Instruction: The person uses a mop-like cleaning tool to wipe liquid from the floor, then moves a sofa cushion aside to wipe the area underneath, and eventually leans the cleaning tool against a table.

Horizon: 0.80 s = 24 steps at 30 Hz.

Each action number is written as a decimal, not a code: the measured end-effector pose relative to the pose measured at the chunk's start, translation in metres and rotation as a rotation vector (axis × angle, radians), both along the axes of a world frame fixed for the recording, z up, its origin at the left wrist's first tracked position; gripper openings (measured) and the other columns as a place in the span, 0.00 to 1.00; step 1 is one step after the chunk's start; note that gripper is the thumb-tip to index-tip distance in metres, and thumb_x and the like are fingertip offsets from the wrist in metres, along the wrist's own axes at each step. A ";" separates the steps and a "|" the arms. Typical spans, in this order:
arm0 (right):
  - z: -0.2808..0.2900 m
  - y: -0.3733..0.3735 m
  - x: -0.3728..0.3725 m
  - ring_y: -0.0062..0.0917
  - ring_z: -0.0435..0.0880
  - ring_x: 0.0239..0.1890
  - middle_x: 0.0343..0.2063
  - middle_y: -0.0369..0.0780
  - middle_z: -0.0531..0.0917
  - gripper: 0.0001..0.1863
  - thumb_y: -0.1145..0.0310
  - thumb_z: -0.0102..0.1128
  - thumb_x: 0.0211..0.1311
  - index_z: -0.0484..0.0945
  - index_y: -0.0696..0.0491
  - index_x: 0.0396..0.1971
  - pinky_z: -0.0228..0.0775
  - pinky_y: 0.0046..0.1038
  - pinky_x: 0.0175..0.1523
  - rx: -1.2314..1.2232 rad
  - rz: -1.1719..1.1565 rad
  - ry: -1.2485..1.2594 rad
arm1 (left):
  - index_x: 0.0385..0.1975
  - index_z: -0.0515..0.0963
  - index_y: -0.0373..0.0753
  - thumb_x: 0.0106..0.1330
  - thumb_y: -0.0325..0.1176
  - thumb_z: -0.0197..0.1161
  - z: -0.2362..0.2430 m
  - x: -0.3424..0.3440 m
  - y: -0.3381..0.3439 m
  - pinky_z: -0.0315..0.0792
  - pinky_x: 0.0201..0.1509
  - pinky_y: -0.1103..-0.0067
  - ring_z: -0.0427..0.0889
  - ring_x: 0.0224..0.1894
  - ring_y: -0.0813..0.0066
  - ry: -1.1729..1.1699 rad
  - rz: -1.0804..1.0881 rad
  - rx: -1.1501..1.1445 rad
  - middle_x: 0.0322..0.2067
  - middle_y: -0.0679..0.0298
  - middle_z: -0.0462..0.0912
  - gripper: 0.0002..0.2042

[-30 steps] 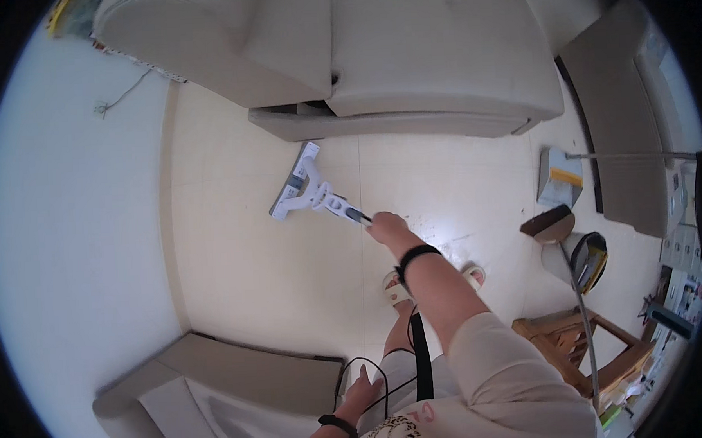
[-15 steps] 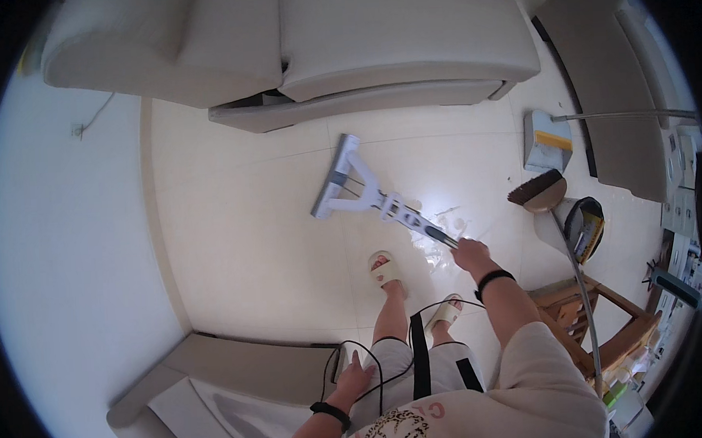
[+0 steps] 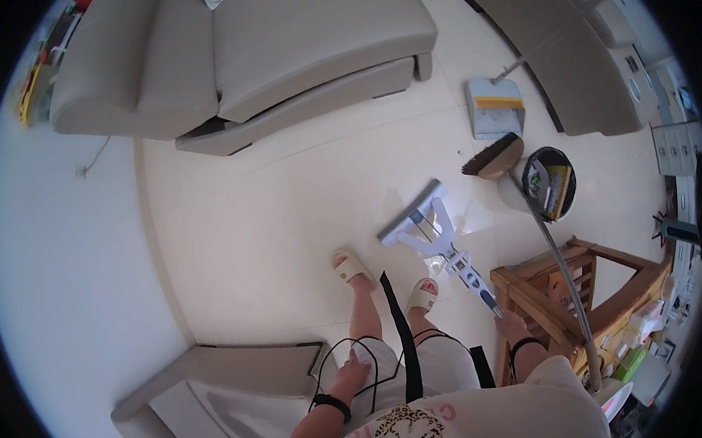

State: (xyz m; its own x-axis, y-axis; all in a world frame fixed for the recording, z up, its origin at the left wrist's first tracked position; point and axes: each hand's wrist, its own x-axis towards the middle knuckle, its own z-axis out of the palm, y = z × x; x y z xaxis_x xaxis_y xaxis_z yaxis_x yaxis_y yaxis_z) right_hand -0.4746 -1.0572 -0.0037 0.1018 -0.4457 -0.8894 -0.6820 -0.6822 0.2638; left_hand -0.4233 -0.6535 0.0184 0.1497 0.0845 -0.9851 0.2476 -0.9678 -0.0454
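Note:
My right hand is closed around the handle end of a sponge mop. Its long lavender-grey head lies slantwise on the pale tiled floor, a little ahead of my feet. From the head, a forked white frame with a lever runs back to my grip. My left hand hangs by my left thigh, next to a thin black cable, with a finger stretched out and no object visible in it.
A grey sofa stands ahead, another grey seat at lower left. To the right are a dustpan, a broom leaning across, a lined bin and a wooden chair. A white wall bounds the left.
The mop has come back toward me and to the right, drawn by my right hand. The view has shifted, so the sofa, dustpan and bin appear further left.

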 end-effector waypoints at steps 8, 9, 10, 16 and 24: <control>0.024 -0.011 -0.116 0.38 0.75 0.31 0.24 0.49 0.75 0.17 0.59 0.45 0.50 0.71 0.60 0.25 0.65 0.36 0.34 -0.048 -0.149 -0.062 | 0.55 0.44 0.35 0.51 0.49 0.50 0.008 -0.019 0.005 0.64 0.45 0.66 0.69 0.42 0.52 -0.151 -0.133 -0.008 0.41 0.46 0.67 0.36; 0.023 -0.006 -0.117 0.38 0.75 0.31 0.25 0.50 0.75 0.18 0.58 0.46 0.50 0.71 0.61 0.26 0.66 0.35 0.34 0.025 -0.181 -0.063 | 0.55 0.44 0.34 0.51 0.48 0.50 0.008 -0.018 0.013 0.64 0.45 0.66 0.70 0.41 0.52 -0.174 -0.140 -0.012 0.41 0.46 0.67 0.36; 0.039 -0.007 -0.101 0.38 0.75 0.32 0.26 0.50 0.75 0.19 0.58 0.47 0.50 0.71 0.61 0.28 0.66 0.35 0.35 0.091 -0.201 -0.057 | 0.55 0.44 0.34 0.52 0.48 0.50 0.008 -0.024 0.016 0.64 0.45 0.67 0.70 0.41 0.52 -0.166 -0.135 -0.022 0.40 0.46 0.67 0.35; 0.085 0.007 -0.020 0.35 0.75 0.21 0.16 0.46 0.73 0.15 0.60 0.47 0.51 0.67 0.59 0.22 0.65 0.32 0.24 0.197 -0.014 -0.104 | 0.55 0.43 0.34 0.52 0.46 0.49 0.016 -0.055 0.039 0.64 0.45 0.67 0.70 0.41 0.53 -0.042 -0.071 -0.043 0.40 0.46 0.69 0.35; 0.035 0.103 0.099 0.41 0.74 0.30 0.24 0.49 0.75 0.20 0.54 0.47 0.50 0.69 0.60 0.26 0.65 0.37 0.37 0.357 0.429 -0.346 | 0.55 0.41 0.34 0.52 0.48 0.49 0.002 -0.093 0.094 0.64 0.44 0.68 0.71 0.41 0.53 -0.019 0.103 -0.021 0.38 0.46 0.71 0.36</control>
